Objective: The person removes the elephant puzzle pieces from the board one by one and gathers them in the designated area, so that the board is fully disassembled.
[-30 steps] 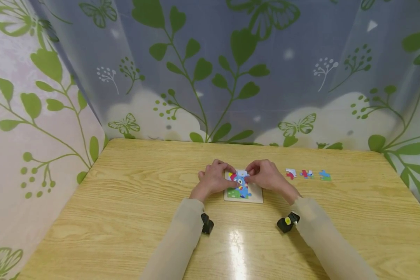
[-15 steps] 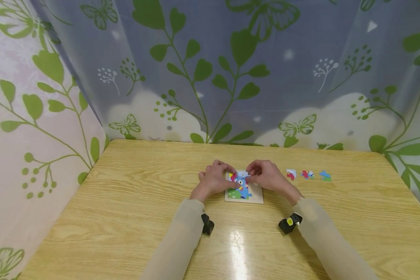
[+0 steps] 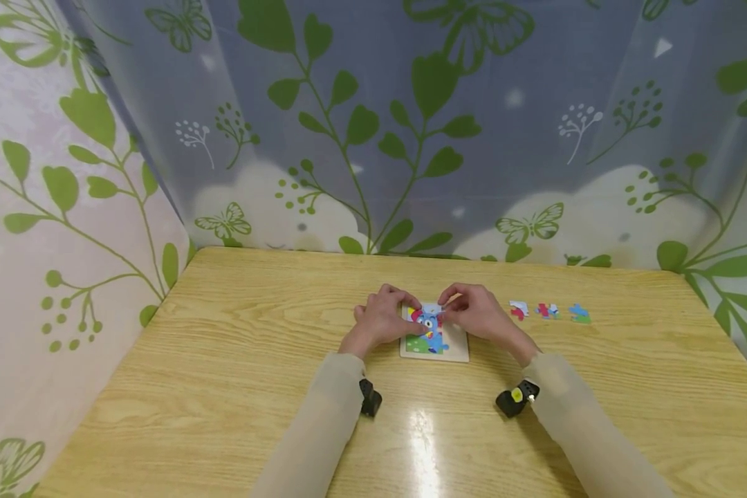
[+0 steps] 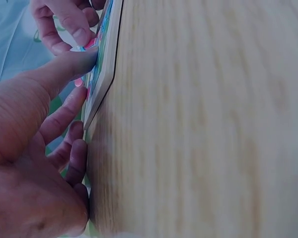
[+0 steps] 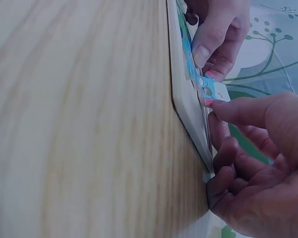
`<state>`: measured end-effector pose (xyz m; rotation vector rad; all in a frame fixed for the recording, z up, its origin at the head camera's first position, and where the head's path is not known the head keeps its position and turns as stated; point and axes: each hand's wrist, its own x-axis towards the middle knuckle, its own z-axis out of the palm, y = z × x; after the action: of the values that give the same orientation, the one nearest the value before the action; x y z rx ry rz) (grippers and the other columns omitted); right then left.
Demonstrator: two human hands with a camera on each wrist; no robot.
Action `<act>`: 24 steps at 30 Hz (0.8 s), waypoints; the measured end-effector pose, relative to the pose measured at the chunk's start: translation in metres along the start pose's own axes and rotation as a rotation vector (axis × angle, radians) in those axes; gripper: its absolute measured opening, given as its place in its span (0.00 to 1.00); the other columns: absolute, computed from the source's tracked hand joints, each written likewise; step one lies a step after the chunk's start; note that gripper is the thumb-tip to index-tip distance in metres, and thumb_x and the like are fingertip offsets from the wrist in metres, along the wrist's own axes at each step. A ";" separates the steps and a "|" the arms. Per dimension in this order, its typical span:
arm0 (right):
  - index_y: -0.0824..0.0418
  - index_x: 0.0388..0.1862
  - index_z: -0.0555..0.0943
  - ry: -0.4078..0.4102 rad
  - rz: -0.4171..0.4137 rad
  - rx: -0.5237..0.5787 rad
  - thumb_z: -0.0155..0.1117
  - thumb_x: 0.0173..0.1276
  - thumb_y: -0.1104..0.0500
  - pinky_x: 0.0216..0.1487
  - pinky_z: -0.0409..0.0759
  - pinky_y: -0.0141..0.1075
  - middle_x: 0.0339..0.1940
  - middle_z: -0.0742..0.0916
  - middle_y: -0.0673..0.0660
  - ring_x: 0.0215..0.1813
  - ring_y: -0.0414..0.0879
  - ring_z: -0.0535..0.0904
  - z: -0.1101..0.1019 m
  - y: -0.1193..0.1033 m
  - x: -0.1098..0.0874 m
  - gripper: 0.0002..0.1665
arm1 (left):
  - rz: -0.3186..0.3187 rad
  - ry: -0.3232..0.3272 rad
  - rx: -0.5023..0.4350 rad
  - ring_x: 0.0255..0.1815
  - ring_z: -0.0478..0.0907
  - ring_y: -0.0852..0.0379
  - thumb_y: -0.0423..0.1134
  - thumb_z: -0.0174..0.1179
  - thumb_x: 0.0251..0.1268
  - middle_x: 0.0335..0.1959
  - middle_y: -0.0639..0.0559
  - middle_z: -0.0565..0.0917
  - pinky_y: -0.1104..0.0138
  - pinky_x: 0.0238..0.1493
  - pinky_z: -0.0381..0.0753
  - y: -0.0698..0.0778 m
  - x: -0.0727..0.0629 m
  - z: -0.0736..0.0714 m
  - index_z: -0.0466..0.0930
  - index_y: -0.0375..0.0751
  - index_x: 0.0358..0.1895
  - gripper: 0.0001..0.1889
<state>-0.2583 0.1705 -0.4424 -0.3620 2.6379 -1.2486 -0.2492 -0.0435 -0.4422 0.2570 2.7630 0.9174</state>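
Note:
A small wooden jigsaw puzzle board [image 3: 456,347] lies on the table, its left part filled with a blue bird picture on green. My left hand [image 3: 381,319] holds the jigsaw puzzle at its upper left, thumb on the picture and index finger near the top edge. At the upper right, my right hand [image 3: 478,317] pinches a puzzle piece between thumb and index finger. In the right wrist view this puzzle piece [image 5: 207,88] looks blue, white and pink and stands tilted above the board. The fingers partly hide it in the head view.
To the right of the board lie three loose puzzle pieces: a white and red one [image 3: 519,310], a red, white and blue one [image 3: 547,310] and a blue and green one [image 3: 579,313]. A leaf-patterned curtain [image 3: 373,173] hangs behind the wooden table [image 3: 255,387].
Both hands stay at the board. The right fingers have shifted very slightly at its upper right. The loose pieces have not been moved.

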 end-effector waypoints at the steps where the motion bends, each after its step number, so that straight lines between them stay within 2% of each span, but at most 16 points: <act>1: 0.61 0.48 0.83 0.000 0.005 0.004 0.68 0.70 0.62 0.45 0.78 0.36 0.40 0.90 0.59 0.41 0.47 0.83 0.000 0.000 0.000 0.09 | -0.001 0.000 -0.001 0.62 0.69 0.41 0.57 0.74 0.57 0.64 0.52 0.73 0.48 0.56 0.58 0.000 0.000 0.000 0.85 0.60 0.48 0.17; 9: 0.62 0.50 0.83 -0.015 0.049 0.053 0.66 0.71 0.62 0.45 0.78 0.36 0.42 0.90 0.61 0.43 0.48 0.84 -0.001 0.000 0.001 0.10 | -0.012 0.004 0.006 0.63 0.70 0.41 0.57 0.74 0.57 0.65 0.51 0.73 0.47 0.57 0.59 0.002 -0.001 0.000 0.84 0.59 0.48 0.18; 17: 0.61 0.49 0.83 -0.029 0.040 0.061 0.67 0.70 0.61 0.45 0.79 0.35 0.42 0.91 0.60 0.43 0.46 0.86 -0.004 0.001 -0.002 0.10 | -0.008 0.008 0.015 0.62 0.70 0.41 0.58 0.74 0.57 0.65 0.51 0.73 0.48 0.56 0.60 0.002 0.000 0.000 0.84 0.60 0.47 0.17; 24: 0.61 0.48 0.84 -0.008 0.022 0.044 0.68 0.70 0.60 0.43 0.79 0.36 0.40 0.91 0.59 0.41 0.46 0.86 -0.007 0.002 -0.006 0.10 | -0.001 0.003 0.018 0.63 0.70 0.41 0.58 0.74 0.57 0.65 0.51 0.73 0.48 0.56 0.60 0.001 -0.002 -0.001 0.84 0.61 0.47 0.17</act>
<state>-0.2550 0.1791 -0.4393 -0.3286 2.5959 -1.2936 -0.2478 -0.0436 -0.4407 0.2572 2.7746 0.8938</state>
